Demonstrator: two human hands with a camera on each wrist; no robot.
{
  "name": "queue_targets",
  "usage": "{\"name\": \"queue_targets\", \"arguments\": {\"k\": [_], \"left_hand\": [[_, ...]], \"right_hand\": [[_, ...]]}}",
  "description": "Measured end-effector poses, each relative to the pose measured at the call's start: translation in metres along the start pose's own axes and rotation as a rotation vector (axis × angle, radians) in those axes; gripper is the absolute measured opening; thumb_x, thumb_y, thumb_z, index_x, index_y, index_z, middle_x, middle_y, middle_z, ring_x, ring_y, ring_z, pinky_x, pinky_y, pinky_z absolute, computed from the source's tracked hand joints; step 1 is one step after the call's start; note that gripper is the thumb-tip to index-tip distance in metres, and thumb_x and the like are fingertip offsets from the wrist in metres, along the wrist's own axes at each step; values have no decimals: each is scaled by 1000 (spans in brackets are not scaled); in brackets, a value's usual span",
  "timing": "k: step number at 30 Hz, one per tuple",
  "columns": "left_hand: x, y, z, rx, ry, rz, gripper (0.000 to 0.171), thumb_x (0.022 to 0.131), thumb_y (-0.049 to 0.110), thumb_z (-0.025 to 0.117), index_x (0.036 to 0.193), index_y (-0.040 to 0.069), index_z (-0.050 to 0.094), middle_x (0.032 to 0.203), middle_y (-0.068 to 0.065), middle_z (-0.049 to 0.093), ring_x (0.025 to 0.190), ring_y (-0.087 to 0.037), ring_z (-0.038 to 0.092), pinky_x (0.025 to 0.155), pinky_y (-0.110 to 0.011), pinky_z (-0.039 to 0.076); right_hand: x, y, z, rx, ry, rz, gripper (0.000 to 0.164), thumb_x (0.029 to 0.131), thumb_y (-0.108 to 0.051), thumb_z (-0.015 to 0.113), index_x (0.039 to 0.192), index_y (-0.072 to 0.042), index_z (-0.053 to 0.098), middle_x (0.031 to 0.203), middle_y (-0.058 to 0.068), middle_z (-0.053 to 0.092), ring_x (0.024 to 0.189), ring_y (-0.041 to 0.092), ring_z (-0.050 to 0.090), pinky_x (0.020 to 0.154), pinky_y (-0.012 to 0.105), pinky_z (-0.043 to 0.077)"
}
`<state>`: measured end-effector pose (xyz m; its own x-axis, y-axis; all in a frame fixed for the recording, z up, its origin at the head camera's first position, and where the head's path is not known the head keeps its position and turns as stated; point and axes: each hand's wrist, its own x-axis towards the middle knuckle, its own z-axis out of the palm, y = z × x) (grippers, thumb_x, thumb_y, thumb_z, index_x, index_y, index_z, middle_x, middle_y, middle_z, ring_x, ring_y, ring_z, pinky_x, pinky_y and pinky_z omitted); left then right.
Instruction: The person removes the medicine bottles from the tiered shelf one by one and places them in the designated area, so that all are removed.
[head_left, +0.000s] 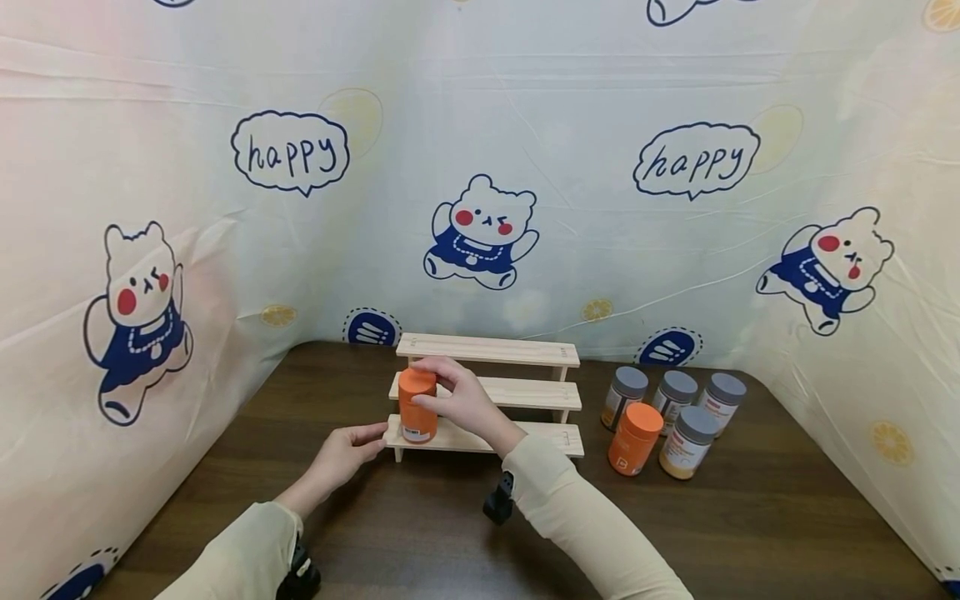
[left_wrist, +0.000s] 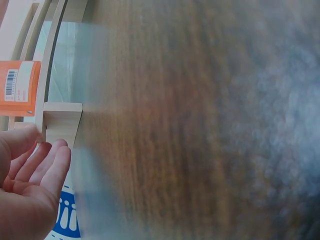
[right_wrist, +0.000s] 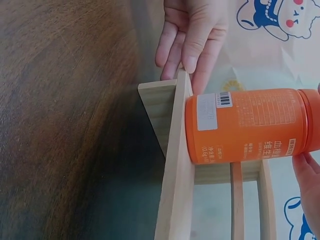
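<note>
A three-tier wooden rack stands on the table. At the left end of its lowest tier an orange supplement bottle stands upright, its base against the board. My right hand grips this bottle near its orange lid; only some fingertips show in the right wrist view. With my left hand I pinch the left end of the lowest board, thumb above and fingers below, as the left wrist view shows. The barcode label faces the front.
Right of the rack stands a group of bottles: another orange bottle, a grey-lidded bottle beside it, and several more grey-lidded ones behind. A printed cloth hangs around the dark wooden table.
</note>
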<state>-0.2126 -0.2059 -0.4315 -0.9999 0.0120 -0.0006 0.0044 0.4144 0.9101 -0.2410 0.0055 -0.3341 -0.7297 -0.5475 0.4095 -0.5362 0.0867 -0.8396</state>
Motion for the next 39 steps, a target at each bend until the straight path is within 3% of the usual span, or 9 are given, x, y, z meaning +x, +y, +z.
{"name": "queue_targets", "arguments": {"k": [8,15,19,26,39], "left_hand": [[0,-1,0,-10,-2,2,35,90,8,59,123,-5,56,124,-23,53,104,-28,58,80,-35,51],[0,-1,0,-10,-1,8,36,90,9,59,122,-5,56,123,-23,53,103,-28,58,80,-35,51],[0,0,0,-10,-5,8,35,90,9,59,122,-6,56,123,-23,54,102,-28,59,80,-36,51],[2,0,0,2,-4,0,35,90,9,59,123,-5,56,123,-23,53,101,-28,59,80,-36,51],[2,-2,0,-2,3,13,35,90,7,59,122,-5,56,123,-23,54,101,-27,59,80,-35,51]], "right_hand": [[2,11,0,-36,-15,-35,29,84,1,65,112,5,62,122,18,52,115,23,47,102,39,34],[9,42,2,-79,8,-47,24,84,-9,67,108,-5,67,118,0,55,112,12,48,99,29,37],[8,38,3,-102,13,-35,23,85,-8,66,108,-4,67,119,3,56,113,14,48,99,33,37],[0,10,2,-113,21,-24,23,86,-3,64,108,3,66,120,14,55,114,22,48,100,39,36],[-3,3,-9,-127,45,-20,24,85,-3,65,107,6,65,119,16,56,113,25,49,96,42,40]]}}
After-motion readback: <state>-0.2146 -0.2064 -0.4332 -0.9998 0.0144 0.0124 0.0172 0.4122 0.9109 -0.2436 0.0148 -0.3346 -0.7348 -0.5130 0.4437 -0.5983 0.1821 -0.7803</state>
